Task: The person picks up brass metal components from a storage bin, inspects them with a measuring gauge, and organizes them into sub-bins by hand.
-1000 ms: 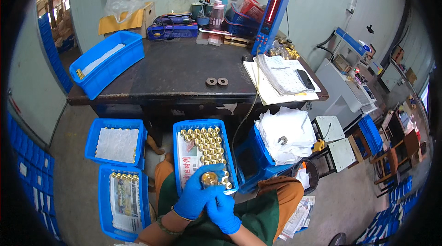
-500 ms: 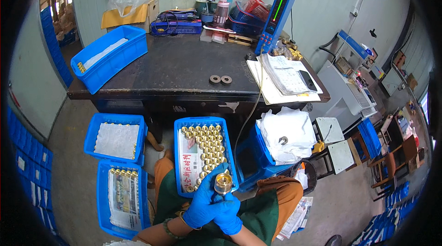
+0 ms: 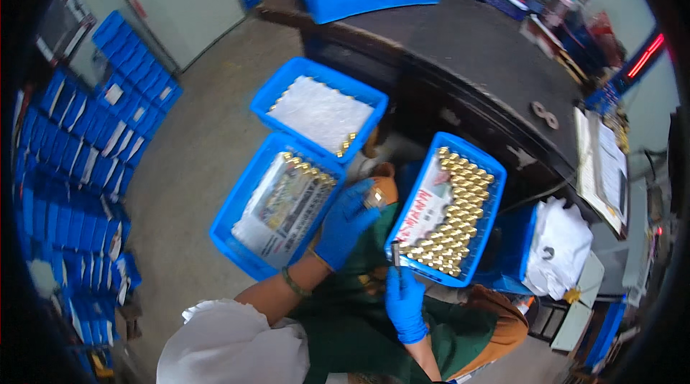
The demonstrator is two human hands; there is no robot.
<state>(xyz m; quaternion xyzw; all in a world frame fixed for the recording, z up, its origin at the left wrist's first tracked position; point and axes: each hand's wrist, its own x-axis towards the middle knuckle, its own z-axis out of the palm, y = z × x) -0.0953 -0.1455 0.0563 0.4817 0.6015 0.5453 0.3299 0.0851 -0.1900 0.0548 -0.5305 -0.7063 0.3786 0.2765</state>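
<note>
My left hand point(image 3: 346, 224), in a blue glove, is closed around a round brass fitting point(image 3: 374, 199), partly blurred. It is above the right edge of the near-left blue bin, which holds newspaper and a row of brass fittings point(image 3: 309, 170). My right hand point(image 3: 406, 306), also gloved in blue, grips a short dark cylindrical rod point(image 3: 395, 253) that points upward. The rod is at the lower left corner of a blue bin point(image 3: 494, 220) holding several rows of brass fittings point(image 3: 460, 218) on a printed sheet. The two hands are apart.
Beyond the near-left bin stands another blue bin point(image 3: 260, 101) lined with white paper. A dark table point(image 3: 460, 42) bears a long blue bin point(image 3: 374, 1), two metal rings point(image 3: 544, 115), papers point(image 3: 607, 161) and a display column point(image 3: 645, 55) lit red. Blue racks point(image 3: 79, 161) line the left.
The view has turned left. My hands have separated: the left carries the brass fitting toward the left bin, the right keeps the dark rod. The column's light has gone from green to red.
</note>
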